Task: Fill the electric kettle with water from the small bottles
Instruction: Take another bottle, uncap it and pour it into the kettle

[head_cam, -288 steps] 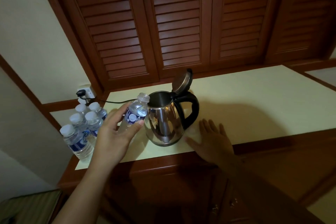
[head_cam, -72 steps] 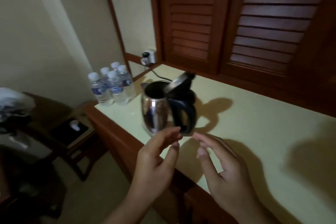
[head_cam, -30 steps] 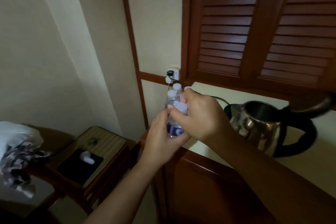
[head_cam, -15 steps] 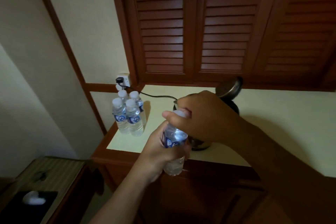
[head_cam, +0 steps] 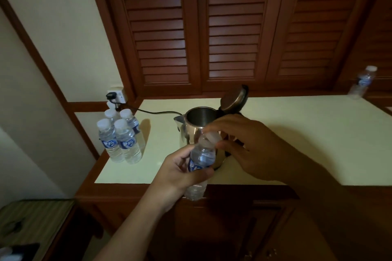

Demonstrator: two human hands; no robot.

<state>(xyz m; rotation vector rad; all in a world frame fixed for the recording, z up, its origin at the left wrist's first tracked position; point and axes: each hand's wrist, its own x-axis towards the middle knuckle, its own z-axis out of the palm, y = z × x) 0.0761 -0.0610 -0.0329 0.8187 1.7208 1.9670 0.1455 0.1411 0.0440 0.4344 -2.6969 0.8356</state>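
Left hand (head_cam: 180,172) clenched round the bottle (head_cam: 200,163), held upright just in front of the open kettle (head_cam: 199,121) on the tabletop (head_cam: 297,133); right hand (head_cam: 252,148) fingers pinch the cap (head_cam: 212,136) from above, seemingly mid-twist, so the pour goes forward.

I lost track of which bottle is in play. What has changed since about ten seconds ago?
The left hand now holds a fresh bottle taken from the cluster, where four remain instead of five. The right hand, earlier flat on the counter, is at its cap. The kettle stays put, lid open.
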